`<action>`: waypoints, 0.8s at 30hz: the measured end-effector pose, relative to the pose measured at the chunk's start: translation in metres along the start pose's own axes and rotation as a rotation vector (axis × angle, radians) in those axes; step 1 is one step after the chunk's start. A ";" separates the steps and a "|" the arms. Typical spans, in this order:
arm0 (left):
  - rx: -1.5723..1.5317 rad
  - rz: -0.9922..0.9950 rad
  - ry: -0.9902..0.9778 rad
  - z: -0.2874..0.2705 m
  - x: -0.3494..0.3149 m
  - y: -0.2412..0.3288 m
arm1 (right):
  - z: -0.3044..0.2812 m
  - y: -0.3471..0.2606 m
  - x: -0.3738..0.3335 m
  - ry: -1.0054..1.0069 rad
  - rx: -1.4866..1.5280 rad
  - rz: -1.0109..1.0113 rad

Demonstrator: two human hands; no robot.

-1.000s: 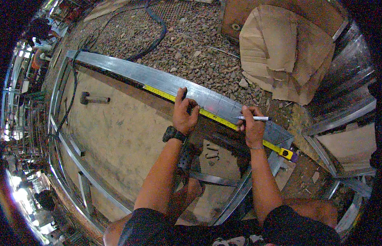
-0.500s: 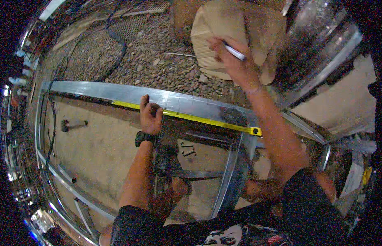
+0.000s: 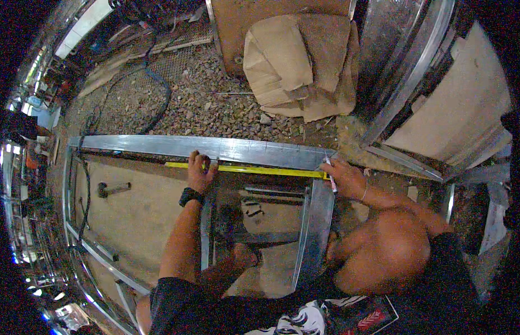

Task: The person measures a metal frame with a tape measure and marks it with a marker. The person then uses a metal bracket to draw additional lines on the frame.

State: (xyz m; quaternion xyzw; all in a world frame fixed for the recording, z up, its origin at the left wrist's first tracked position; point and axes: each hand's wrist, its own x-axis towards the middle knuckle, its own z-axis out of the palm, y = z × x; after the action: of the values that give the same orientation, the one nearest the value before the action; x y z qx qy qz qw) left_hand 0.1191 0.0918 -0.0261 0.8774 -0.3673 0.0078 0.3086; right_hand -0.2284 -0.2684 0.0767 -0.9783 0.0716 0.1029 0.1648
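- Along the near edge of the silver metal beam (image 3: 232,148), the yellow tape measure (image 3: 260,170) runs out in a nearly straight line; whether blade and beam touch, you cannot tell from this view.
- Your left hand (image 3: 201,173) sits over the blade, fingers curled, with a fingertip reaching up to the beam. It covers a stretch of the tape; whether it pinches the blade or only presses it cannot be told.
- Your right hand (image 3: 349,176) grasps a white marker (image 3: 331,177) at the beam's right end. The marker stands roughly across the tape's line; its upper tip is too small to make out clearly.
- Tape's right end lies at your right fingers, partly covered by hand and marker; the case is mostly hidden. Blade markings are too blurred to read.
- Your left wrist carries a black watch (image 3: 191,196); its dial is unclear.
- Within the metal frame below, a hammer (image 3: 113,188) lies at left, near a dark cable (image 3: 86,184). Small dark pieces (image 3: 253,210) lie right of your left forearm, too blurred to identify.
- Your bent knee (image 3: 383,251) hides part of the ground at right.
- Beyond the beam: gravel (image 3: 215,106) and brown cardboard (image 3: 304,67). Far-left clutter is warped and dim.
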 end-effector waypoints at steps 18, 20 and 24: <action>0.186 0.367 -0.321 -0.237 0.069 0.211 | -0.129 -0.032 -0.014 0.428 0.137 -0.062; 0.131 0.501 -0.220 -0.286 0.050 0.230 | -0.134 -0.014 -0.013 0.531 0.209 -0.010; -0.346 0.100 -0.363 -0.376 -0.048 0.313 | -0.129 0.012 -0.045 0.620 0.272 0.150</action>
State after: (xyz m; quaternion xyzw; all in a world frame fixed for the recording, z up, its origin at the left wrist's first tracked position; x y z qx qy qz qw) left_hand -0.0393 0.1594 0.4343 0.7794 -0.4554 -0.1974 0.3824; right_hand -0.2511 -0.3182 0.2028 -0.9242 0.2028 -0.1979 0.2561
